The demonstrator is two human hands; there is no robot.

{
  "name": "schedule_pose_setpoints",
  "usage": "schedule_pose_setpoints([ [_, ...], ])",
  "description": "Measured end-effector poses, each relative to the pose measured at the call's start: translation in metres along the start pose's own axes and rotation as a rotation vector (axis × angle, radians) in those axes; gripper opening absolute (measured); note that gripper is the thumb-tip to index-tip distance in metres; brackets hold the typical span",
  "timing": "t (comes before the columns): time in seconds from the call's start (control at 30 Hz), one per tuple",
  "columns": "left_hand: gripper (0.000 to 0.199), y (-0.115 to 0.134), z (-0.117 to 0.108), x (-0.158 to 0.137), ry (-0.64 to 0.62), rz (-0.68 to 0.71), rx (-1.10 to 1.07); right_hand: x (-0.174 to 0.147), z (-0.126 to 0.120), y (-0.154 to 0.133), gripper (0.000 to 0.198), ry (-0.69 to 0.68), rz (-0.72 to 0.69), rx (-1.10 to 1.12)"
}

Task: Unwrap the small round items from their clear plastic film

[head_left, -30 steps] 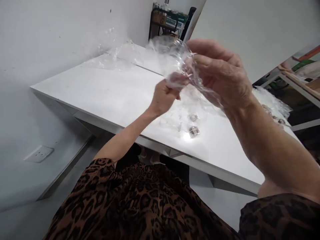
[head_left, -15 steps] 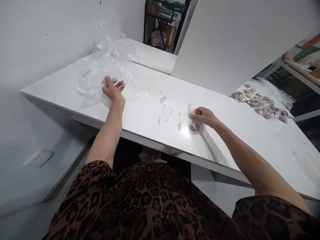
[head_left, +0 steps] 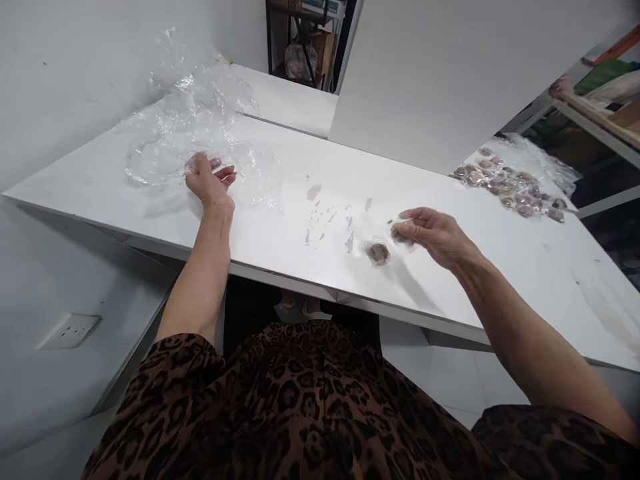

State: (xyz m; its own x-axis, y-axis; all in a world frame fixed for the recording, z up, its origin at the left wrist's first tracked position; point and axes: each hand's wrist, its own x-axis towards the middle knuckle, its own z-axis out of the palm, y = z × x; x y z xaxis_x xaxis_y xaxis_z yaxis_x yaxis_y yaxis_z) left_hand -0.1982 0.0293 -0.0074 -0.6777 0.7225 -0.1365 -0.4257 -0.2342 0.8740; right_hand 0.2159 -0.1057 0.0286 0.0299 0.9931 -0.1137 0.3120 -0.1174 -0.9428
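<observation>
My left hand (head_left: 210,183) is at the edge of a crumpled heap of clear plastic film (head_left: 205,107). Its fingers are curled round a small pinkish wrapped piece (head_left: 215,163), which they partly hide. Between the thumb and fingers of my right hand (head_left: 440,233) is a small brownish piece in clear wrapping (head_left: 401,235), held just over the white table. Beside it on the table lies a brown wrapped piece (head_left: 379,253), apart from the hand.
At the table's (head_left: 280,233) far right lies a cluster of several wrapped pieces (head_left: 520,187), pinkish and brown, with clear plastic (head_left: 545,163) behind it. A white panel (head_left: 425,80) rises along the back edge. Grey marks (head_left: 327,217) spot the tabletop.
My right hand has moved right with one wrapped piece, away from the other brown one, which stays on the table. My left hand remains by the plastic film. The view has shifted slightly.
</observation>
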Motion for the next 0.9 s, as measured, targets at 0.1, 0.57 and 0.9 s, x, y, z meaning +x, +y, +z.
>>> schedule_pose_setpoints([
  [0.1, 0.013, 0.000, 0.001, 0.000, -0.002, 0.037, -0.008, -0.016, 0.013, 0.013, 0.049, -0.060, 0.017, -0.196],
  [0.57, 0.010, -0.008, -0.001, 0.005, 0.017, 0.094, 0.069, -0.045, 0.043, 0.021, 0.038, -0.128, -0.112, -0.389],
  [0.9, 0.006, 0.003, -0.001, 0.003, 0.007, 0.102, 0.167, -0.013, -0.077, 0.055, 0.041, 0.323, 0.357, 0.369],
])
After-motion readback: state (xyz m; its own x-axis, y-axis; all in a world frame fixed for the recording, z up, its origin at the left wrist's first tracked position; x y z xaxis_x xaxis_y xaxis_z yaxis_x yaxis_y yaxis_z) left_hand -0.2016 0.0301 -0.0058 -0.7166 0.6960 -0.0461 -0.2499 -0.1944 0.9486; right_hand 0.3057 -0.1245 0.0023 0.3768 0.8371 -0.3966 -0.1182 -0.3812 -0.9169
